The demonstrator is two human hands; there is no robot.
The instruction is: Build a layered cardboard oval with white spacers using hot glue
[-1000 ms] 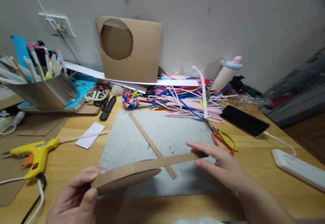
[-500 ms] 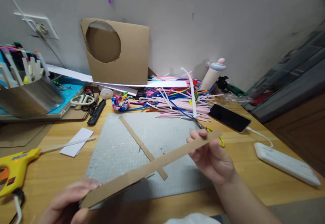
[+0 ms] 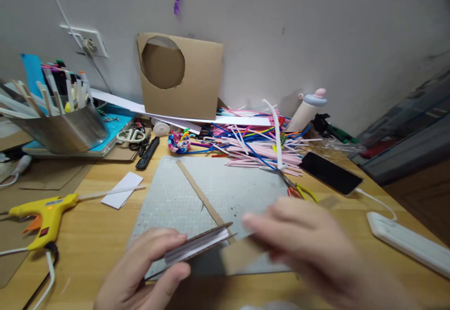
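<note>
My left hand (image 3: 147, 265) is closed on a small stack of white paper between two brown cardboard pieces (image 3: 200, 244), its edge facing up. My right hand (image 3: 305, 239), smeared by motion, grips a cardboard strip (image 3: 242, 254) just right of the stack. Part of that strip is hidden behind the fingers. Beneath both hands lies a grey cutting mat (image 3: 160, 202). A second narrow cardboard strip (image 3: 197, 188) rests slantwise on the mat, its near end covered by the stack.
A yellow glue gun (image 3: 52, 216) lies at left beside folded white paper (image 3: 123, 190). Pliers (image 3: 297, 188), a phone (image 3: 330, 173) and a white power strip (image 3: 408, 239) are at right. Behind are pipe cleaners (image 3: 246, 146), a cardboard panel with a round hole (image 3: 200, 80) and a metal holder (image 3: 70, 132).
The long strip, earlier stretched between both hands, has left my left hand and is now in my right, which came lower and nearer. The paper stack now shows in my left hand. The view shifted left.
</note>
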